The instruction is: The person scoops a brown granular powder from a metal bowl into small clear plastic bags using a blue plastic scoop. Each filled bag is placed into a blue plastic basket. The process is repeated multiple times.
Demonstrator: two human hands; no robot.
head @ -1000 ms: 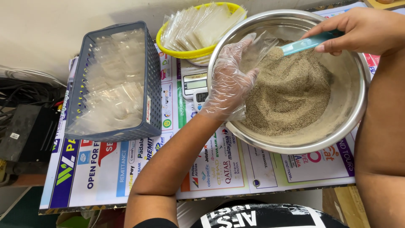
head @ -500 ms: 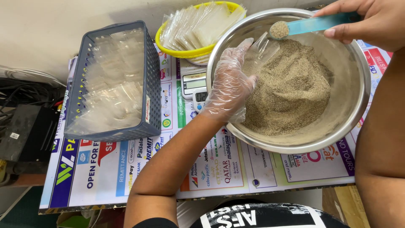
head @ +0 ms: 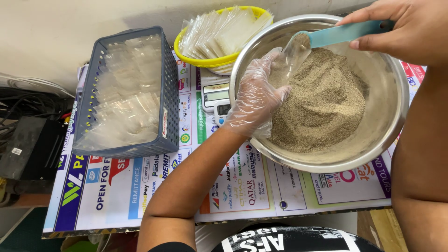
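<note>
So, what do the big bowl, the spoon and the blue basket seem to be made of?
Bowl: likely stainless steel, silvery with a dull sheen and reflections.
Spoon: probably plastic, matte turquoise, evenly coloured.
Basket: probably plastic, grey-blue moulded lattice walls.

A teal scoop (head: 343, 33) carries greyish-tan powder (head: 322, 102) over a shiny silver bowl (head: 396, 135). The left hand (head: 256, 95) wears a clear glove. Towards the desk's far edge sit a yellow basket (head: 186, 53), a blue-grey basket (head: 170, 93) and a white scale (head: 215, 95). Multicoloured printed sheets (head: 140, 186) cover the desk.
</note>
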